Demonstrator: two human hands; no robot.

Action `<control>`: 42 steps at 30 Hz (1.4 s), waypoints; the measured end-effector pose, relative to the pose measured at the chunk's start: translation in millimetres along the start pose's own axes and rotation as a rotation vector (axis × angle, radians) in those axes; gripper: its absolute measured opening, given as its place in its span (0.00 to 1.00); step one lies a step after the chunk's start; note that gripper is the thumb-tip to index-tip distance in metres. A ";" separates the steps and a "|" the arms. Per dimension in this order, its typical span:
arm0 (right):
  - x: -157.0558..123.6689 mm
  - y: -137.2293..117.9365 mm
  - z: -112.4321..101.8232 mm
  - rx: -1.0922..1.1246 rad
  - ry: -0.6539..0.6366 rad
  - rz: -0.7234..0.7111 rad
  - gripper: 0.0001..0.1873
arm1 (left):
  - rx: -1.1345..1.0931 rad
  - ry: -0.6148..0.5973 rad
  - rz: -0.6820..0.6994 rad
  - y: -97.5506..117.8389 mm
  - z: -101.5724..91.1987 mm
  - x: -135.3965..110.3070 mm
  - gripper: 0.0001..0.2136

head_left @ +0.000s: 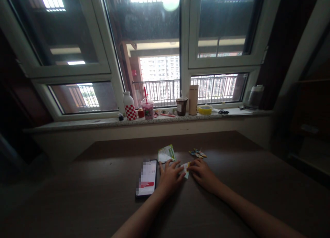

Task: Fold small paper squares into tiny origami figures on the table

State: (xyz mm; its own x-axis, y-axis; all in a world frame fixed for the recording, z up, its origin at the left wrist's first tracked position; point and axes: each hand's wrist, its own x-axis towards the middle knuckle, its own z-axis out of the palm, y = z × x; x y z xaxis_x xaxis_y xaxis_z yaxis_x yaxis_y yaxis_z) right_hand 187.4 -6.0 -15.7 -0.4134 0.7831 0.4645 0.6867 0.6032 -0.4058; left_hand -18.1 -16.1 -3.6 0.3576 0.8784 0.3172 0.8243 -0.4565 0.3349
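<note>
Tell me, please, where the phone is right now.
In the head view, the phone lies on the brown table, just left of the left hand, nearer the camera than the green-and-white paper.

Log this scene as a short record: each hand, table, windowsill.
Left hand: fingers spread, by the left side of a small paper
Right hand: fingertips at its right side
Table: phone left of the hands; green-and-white paper and folded paper pieces beyond them
Windowsill: checkered bottle, pink drink cup, tan thermos, yellow tape roll
</note>
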 end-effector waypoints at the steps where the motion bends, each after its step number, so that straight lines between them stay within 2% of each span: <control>1: 0.2 1.1 1.0 0.001 0.004 0.001 0.15 | -0.009 -0.002 0.004 0.1 -0.4 0.1 0.12; 9: 0.4 14.1 11.8 0.056 0.024 0.038 0.17 | -0.050 -0.031 0.063 1.9 -2.3 -1.1 0.12; 16: 1.3 10.5 5.0 0.128 0.029 0.068 0.09 | 0.036 -0.011 0.048 1.4 -0.4 -1.8 0.14; 21: 1.8 8.8 2.8 0.134 0.003 0.116 0.12 | 0.036 0.001 0.046 -1.8 2.8 -0.8 0.17; 29: 2.0 11.3 4.6 0.151 0.065 0.113 0.06 | 0.038 -0.044 0.008 -1.7 1.6 -0.3 0.16; 42: 4.8 15.8 6.9 0.208 0.108 0.140 0.09 | 0.009 -0.040 -0.012 -2.0 2.9 0.2 0.15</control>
State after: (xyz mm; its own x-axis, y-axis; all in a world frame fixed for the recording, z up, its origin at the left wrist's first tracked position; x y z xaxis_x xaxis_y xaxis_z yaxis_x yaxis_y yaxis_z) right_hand 192.2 8.3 -25.3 -0.2491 0.8472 0.4693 0.5903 0.5170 -0.6199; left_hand -18.4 -14.6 -6.7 0.3644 0.8890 0.2773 0.8328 -0.4444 0.3302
